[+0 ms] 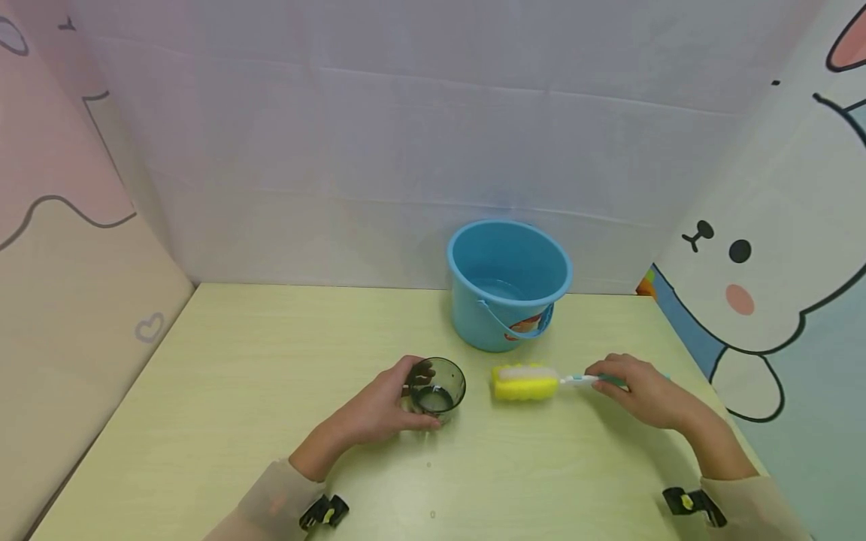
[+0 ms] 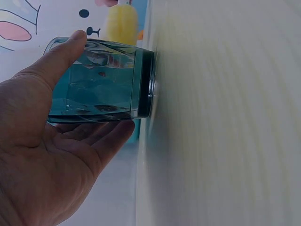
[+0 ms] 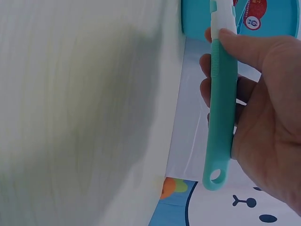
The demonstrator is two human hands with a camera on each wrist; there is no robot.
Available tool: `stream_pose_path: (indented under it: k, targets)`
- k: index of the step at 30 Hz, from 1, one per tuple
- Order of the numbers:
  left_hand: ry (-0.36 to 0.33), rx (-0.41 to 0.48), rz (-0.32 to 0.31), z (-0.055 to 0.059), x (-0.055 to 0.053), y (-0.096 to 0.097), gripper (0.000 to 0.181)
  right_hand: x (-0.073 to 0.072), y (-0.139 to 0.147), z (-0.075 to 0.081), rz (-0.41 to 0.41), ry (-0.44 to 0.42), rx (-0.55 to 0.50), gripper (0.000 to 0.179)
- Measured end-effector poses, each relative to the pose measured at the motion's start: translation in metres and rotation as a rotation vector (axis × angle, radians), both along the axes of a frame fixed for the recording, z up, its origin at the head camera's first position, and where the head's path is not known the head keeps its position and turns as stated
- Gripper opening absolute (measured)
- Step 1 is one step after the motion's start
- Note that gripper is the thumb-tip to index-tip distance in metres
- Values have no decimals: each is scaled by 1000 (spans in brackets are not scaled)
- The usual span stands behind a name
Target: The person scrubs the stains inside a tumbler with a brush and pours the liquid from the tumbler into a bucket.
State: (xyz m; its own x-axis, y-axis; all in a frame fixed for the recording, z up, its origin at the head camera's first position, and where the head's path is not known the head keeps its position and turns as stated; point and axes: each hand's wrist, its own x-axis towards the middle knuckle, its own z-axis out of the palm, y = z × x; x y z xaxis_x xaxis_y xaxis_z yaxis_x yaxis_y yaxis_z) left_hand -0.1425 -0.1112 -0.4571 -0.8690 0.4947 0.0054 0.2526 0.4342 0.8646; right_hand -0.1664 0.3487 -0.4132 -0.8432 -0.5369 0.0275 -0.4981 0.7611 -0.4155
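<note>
A dark tinted drinking glass [image 1: 443, 398] stands upright on the table, its base against the tabletop in the left wrist view. My left hand [image 1: 386, 406] holds it from the left, thumb [image 2: 66, 54] on the near side and fingers around the far side. In my right hand [image 1: 639, 387] is a sponge bottle brush with a teal and white handle [image 3: 222, 103], gripped between thumb and curled fingers. The brush's yellow and white sponge head [image 1: 524, 385] points left toward the glass, close over the table and a short gap away from it.
A light blue bucket [image 1: 467, 315] stands at the back of the table, behind the sponge head, its handle hanging down in front. A few small drops lie on the pale wooden table [image 1: 271, 353] near the front. White and cartoon-printed sheets [image 1: 406, 150] enclose the back and sides.
</note>
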Motion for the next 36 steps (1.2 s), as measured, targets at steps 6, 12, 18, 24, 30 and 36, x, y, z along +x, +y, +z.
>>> stream_pose_path:
  k: [6, 12, 18, 24, 30, 36]
  targets:
    - [0, 2, -1, 0, 0, 0, 89, -1, 3, -7, -8, -24, -1, 17]
    - [0, 3, -2, -1, 0, -1, 89, -3, 6, -15, 27, -7, -23, 17]
    - [8, 0, -1, -1, -1, 0, 90, -5, 7, -20, 41, -7, -27, 16]
    - [5, 6, -1, 0, 0, 0, 91, -6, 7, -23, 45, -42, -23, 14]
    - [6, 3, 0, 1, 0, 0, 90, -8, 7, -26, 40, -58, -16, 13]
    - [7, -9, 9, 1, 1, 0, 89, -9, 8, -28, 43, -66, 1, 12]
